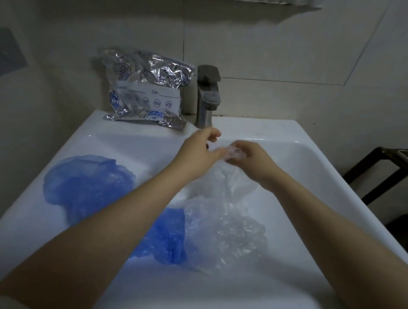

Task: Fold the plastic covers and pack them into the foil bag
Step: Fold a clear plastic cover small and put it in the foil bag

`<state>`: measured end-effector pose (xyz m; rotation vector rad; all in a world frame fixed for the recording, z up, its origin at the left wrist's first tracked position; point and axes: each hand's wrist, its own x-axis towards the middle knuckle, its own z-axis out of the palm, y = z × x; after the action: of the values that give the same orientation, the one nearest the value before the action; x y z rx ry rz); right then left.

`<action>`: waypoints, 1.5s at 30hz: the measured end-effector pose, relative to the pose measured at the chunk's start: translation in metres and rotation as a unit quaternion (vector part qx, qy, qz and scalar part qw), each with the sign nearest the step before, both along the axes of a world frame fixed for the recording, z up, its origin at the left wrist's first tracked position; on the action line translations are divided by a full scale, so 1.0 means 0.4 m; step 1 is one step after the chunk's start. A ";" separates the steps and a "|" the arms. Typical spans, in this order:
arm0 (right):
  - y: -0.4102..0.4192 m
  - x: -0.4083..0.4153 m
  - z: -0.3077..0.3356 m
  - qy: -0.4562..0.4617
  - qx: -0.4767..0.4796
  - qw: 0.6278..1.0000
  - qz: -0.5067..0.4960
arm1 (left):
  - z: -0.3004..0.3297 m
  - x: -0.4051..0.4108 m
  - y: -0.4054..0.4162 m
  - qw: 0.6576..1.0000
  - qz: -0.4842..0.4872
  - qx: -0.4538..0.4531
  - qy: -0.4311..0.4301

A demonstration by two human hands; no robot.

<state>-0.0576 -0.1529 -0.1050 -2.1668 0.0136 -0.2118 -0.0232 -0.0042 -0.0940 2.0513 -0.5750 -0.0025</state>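
Observation:
A clear plastic cover (225,224) hangs crumpled over the white sink (132,146). My right hand (252,159) grips its bunched top end just in front of the tap. My left hand (198,151) is beside it, with its thumb and fingertips pinching the same bunched end. A blue plastic cover (88,186) lies spread in the left of the basin. A second blue cover (163,237) lies under my left forearm, partly hidden. The silver foil bag (147,90), with a white label, leans against the wall on the sink's back left rim.
A metal tap (207,95) stands at the back rim, right of the foil bag. Tiled wall rises behind. A dark wooden frame (386,171) stands to the right of the sink.

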 end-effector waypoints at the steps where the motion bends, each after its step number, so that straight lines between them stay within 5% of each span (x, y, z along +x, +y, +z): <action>1: 0.012 -0.009 0.020 -0.026 0.026 0.999 0.025 | -0.012 -0.002 -0.007 1.000 -0.008 0.002 0.016; 6: 0.022 -0.031 0.059 -0.113 0.088 0.990 0.018 | -0.022 -0.013 0.007 0.996 0.039 -0.078 0.034; 9: 0.000 -0.036 0.044 -0.065 -0.075 0.993 -0.068 | -0.023 -0.011 0.036 0.993 0.079 -0.090 0.019; 13: -0.023 -0.051 0.019 -0.003 -0.235 0.972 -0.003 | -0.027 -0.002 0.057 0.989 0.090 -0.112 0.034; 15: -0.036 -0.065 0.018 0.013 -0.150 0.988 0.022 | -0.024 0.004 0.064 0.987 0.097 -0.122 0.029; 17: -0.046 -0.086 0.036 0.024 0.064 0.996 0.051 | -0.017 0.005 0.071 0.986 0.085 -0.143 0.032; 19: -0.056 -0.099 0.049 0.012 0.259 0.961 0.099 | -0.011 -0.002 0.071 0.985 0.057 -0.152 0.066; 21: -0.055 -0.095 0.044 0.001 0.327 0.940 0.091 | -0.011 -0.006 0.068 0.973 0.039 -0.191 0.124; 24: -0.045 -0.065 0.015 -0.005 0.133 0.989 -0.061 | -0.006 -0.002 0.069 0.950 0.052 -0.254 0.176; 27: -0.029 -0.063 0.011 -0.098 -0.126 0.973 -0.167 | -0.015 0.006 0.073 0.958 0.072 -0.215 0.178; 31: 0.059 -0.104 0.062 -0.351 -0.291 0.889 0.029 | -0.017 0.013 0.076 0.945 0.114 -0.218 0.213; 34: 0.104 -0.108 0.027 -0.261 -0.314 0.909 0.080 | -0.005 0.012 0.074 0.927 0.114 -0.261 0.243; 39: 0.100 -0.080 -0.034 -0.088 -0.235 0.967 -0.050 | 0.015 -0.018 0.063 0.891 0.045 -0.330 0.307; 45: 0.054 -0.085 -0.001 -0.101 -0.197 0.975 -0.027 | 0.012 -0.033 0.042 0.912 0.077 -0.283 0.286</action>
<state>-0.0916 -0.1313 -0.1052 -2.5306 -0.0935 -0.5013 -0.0363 0.0126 -0.0892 1.4203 -0.0266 -0.2998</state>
